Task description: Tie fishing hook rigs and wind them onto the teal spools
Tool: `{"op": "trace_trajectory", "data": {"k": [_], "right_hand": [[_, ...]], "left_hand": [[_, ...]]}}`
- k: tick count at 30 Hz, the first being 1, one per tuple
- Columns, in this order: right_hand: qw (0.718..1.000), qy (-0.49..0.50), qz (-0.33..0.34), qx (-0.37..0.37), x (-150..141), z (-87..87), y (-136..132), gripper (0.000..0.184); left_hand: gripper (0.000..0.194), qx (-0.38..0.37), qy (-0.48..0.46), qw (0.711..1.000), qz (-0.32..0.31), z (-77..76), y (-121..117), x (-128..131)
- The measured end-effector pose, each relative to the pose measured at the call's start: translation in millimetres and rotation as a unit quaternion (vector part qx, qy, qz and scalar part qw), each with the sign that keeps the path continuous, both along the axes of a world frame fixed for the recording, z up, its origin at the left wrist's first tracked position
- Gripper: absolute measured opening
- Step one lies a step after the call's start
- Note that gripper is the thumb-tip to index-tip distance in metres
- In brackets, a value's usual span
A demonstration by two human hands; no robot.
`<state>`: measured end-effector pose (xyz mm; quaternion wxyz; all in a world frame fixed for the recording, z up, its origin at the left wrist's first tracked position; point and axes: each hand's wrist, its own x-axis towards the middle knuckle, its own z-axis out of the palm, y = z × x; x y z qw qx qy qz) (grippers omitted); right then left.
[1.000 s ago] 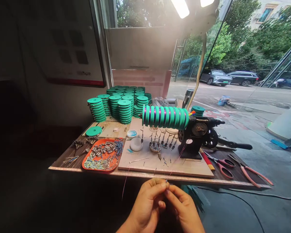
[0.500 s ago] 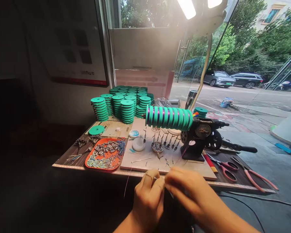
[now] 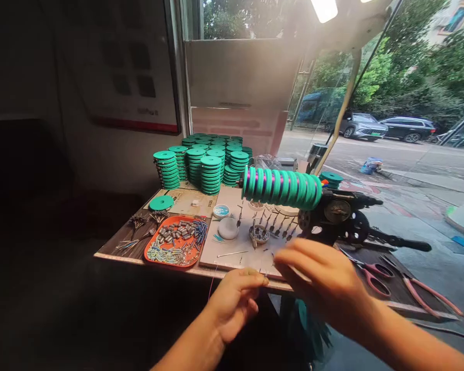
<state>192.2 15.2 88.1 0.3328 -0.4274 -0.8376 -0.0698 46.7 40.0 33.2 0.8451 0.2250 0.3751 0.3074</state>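
Observation:
My left hand (image 3: 237, 301) is closed in a pinch at the front edge of the board, thumb and forefinger pressed together. A thin pink fishing line (image 3: 212, 284) hangs over the table edge beside it; a tiny bit at the fingertips is too small to name. To the right, my right hand (image 3: 320, 270) is raised above the board edge, its fingers bent and blurred, the fingertips hidden from view. Behind the hands, a row of green foam spools (image 3: 282, 188) wound with purple line sits on a black hand-cranked winder (image 3: 338, 211).
Several stacks of green spools (image 3: 211, 175) stand at the back left. An orange tray (image 3: 147, 255) holds small weights and tubes. Small rigs (image 3: 272, 224) with dark ends stand over a bowl of metal bits (image 3: 259, 234). Scissors (image 3: 377, 278) and pliers (image 3: 421, 288) lie at right.
My right hand has lifted and moved right, away from my left hand. My left hand has turned, showing more of its palm side. The view has shifted slightly left.

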Motion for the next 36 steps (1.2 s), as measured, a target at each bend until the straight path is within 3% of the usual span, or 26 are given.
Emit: {"op": "trace_trajectory", "data": {"k": [2,6,13,20,24,26,27,28,29,31,32,33,34,35,36], "right_hand": [[0.992,-0.056,0.062,0.098,12,-15.9,-16,0.027],[0.967,-0.167,0.146,0.128,15,-41.3,-19,0.023],[0.975,-0.133,0.129,0.125,8,-54.9,-13,0.027],[0.972,-0.162,0.105,0.132,8,-53.1,-20,0.022],[0.984,-0.092,0.107,0.106,6,-56.4,-19,0.022],[0.994,0.059,0.097,-0.007,6,-61.9,-20,0.020],[0.978,0.164,0.079,-0.098,7,-65.6,-22,0.017],[0.938,0.277,0.057,-0.201,7,-69.9,-23,0.016],[0.872,0.382,0.038,-0.303,7,-74.7,-24,0.016],[0.710,0.536,0.028,-0.456,5,-84.6,-27,0.021],[0.640,0.582,0.038,-0.500,4,-89.0,-29,0.023],[0.588,0.611,0.049,-0.527,3,-92.6,-30,0.024],[0.557,0.627,0.055,-0.542,2,-95.2,-32,0.024],[0.547,0.631,0.055,-0.548,2,-96.6,-34,0.024],[0.554,0.625,0.048,-0.548,1,-96.9,-37,0.024]], "left_hand": [[0.006,-0.078,-0.046,0.995,-0.029,-0.1,3,0],[0.004,-0.127,-0.095,0.986,-0.045,-1.3,1,0],[0.009,-0.159,-0.143,0.976,-0.052,3.0,-4,3],[0.007,-0.166,-0.134,0.976,-0.046,-5.0,-5,6],[0.009,-0.151,-0.122,0.981,-0.023,-2.7,-7,6],[0.008,-0.129,-0.109,0.986,-0.008,-0.5,-10,6],[0.008,-0.112,-0.097,0.989,-0.004,0.2,-12,7],[0.009,-0.090,-0.079,0.993,-0.004,0.5,-14,8],[0.009,-0.064,-0.058,0.996,-0.012,0.5,-16,8],[0.009,-0.002,-0.015,0.999,-0.043,-0.4,-17,10],[0.009,0.031,0.002,0.998,-0.058,-1.2,-17,11],[0.010,0.069,0.020,0.995,-0.068,-2.2,-16,12],[0.012,0.108,0.041,0.991,-0.074,-3.2,-15,12],[0.013,0.147,0.064,0.984,-0.077,-4.4,-13,12],[0.014,0.188,0.088,0.975,-0.076,-5.6,-11,11]]}}
